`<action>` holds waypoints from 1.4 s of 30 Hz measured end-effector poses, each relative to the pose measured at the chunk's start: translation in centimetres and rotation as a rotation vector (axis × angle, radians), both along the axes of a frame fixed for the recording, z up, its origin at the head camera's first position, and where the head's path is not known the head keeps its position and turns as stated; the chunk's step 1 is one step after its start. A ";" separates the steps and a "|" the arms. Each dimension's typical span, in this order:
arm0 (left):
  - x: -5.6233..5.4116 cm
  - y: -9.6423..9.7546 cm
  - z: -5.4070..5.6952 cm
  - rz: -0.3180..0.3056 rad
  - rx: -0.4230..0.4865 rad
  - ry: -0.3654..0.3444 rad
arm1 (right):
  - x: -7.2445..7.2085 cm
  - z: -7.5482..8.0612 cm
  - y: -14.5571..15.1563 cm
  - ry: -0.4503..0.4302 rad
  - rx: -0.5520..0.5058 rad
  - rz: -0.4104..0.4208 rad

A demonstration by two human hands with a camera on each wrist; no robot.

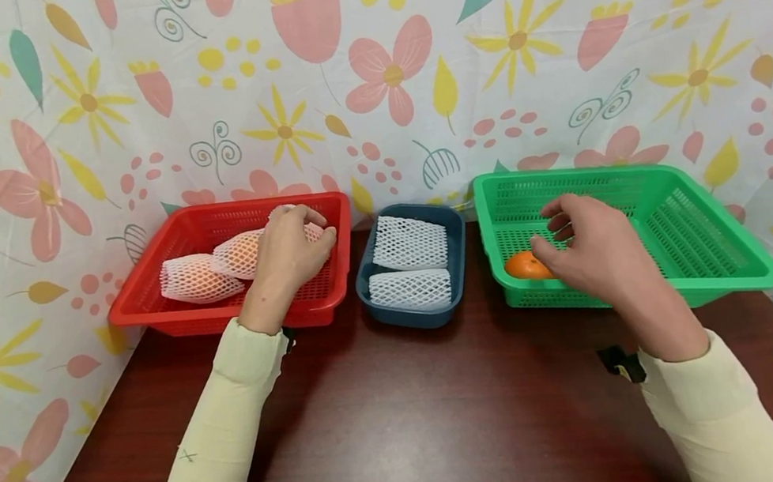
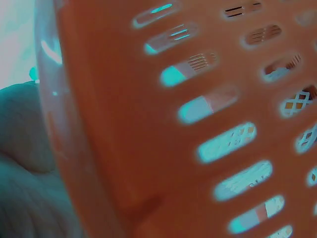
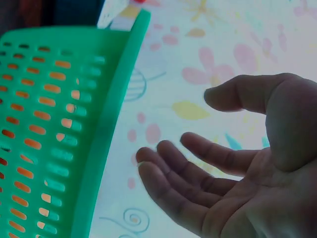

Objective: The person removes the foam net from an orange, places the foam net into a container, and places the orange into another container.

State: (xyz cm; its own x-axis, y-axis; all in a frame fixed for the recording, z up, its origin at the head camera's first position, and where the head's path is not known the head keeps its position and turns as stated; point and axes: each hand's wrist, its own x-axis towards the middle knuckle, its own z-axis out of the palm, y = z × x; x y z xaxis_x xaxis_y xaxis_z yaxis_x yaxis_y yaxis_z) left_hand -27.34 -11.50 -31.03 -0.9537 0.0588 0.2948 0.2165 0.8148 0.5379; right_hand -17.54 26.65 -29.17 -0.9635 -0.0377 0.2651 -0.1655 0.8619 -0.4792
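My left hand [image 1: 289,248] is over the right part of the red basket [image 1: 238,321], at a fruit in white foam netting [image 1: 314,231]. It covers much of that fruit, so whether the fingers grip it is unclear. Two more netted fruits [image 1: 199,279] lie to its left. In the left wrist view the basket's slotted wall [image 2: 124,124] blocks the fingers. My right hand [image 1: 591,245] hovers over the green basket [image 1: 734,277], beside an orange [image 1: 527,265]. Its thumb and loosely bent fingers stand apart with nothing between them, as the right wrist view shows [image 3: 233,163].
Between the baskets stands a dark blue tray [image 1: 415,318] with two white foam nets [image 1: 410,242] in it. All three containers sit on a dark brown table [image 1: 407,421], close against a flower-patterned cloth [image 1: 375,139].
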 end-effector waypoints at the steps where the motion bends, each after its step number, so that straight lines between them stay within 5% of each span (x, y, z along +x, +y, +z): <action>1: 0.0 0.0 0.0 -0.003 0.001 0.000 | 0.3 -0.1 -0.2 0.017 -0.003 0.007; 9: -0.3 -0.3 -0.1 0.023 0.037 -0.035 | 1.9 -0.4 -1.8 0.132 -0.023 0.058; 26: -1.0 -0.8 -0.2 0.103 0.087 -0.088 | 4.5 -2.3 -3.5 0.197 0.055 0.201; 42: -1.5 -1.3 -0.6 0.060 0.072 -0.201 | 6.8 -4.4 -3.6 0.299 0.112 0.271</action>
